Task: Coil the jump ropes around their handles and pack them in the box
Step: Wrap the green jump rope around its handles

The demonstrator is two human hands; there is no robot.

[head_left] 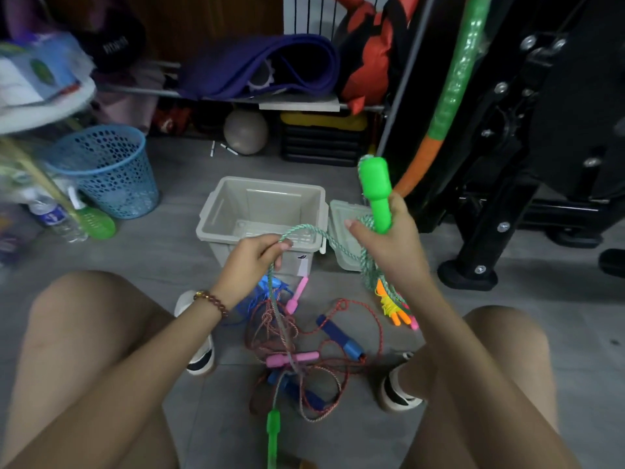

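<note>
1. Head view: the right hand holds one green handle upright. Its fingers curl round the lower end and the thumb sticks out to the left. Loops of green rope hang below it.
2. The left hand pinches the same rope between thumb and curled fingers, and the rope arcs between the two hands.
3. From the left hand the rope drops to the second green handle, low between the knees.
4. The box stands open on the floor just beyond the hands, with its lid just beside it on the right.
5. A red rope, blue handles and pink handles lie tangled between the feet.
</note>
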